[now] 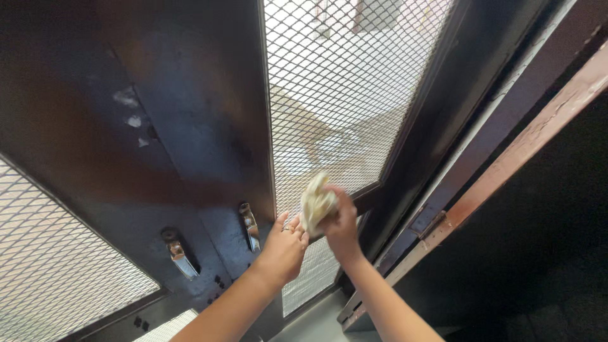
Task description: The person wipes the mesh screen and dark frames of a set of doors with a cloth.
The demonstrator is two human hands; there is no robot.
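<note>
Right hand grip clamped on a crumpled cream cloth, pressed against the white diamond-mesh panel of a dark metal door. Left hand grip apart, fingers touching the cloth's lower edge.

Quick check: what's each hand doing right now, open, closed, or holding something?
Left hand: open, fingers flat against the mesh door panel.
Right hand: closed around a crumpled pale cloth, pressed to the mesh.

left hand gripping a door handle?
No. The left hand rests flat on the mesh panel, beside the door handle; the right hand holds the cloth.
</note>
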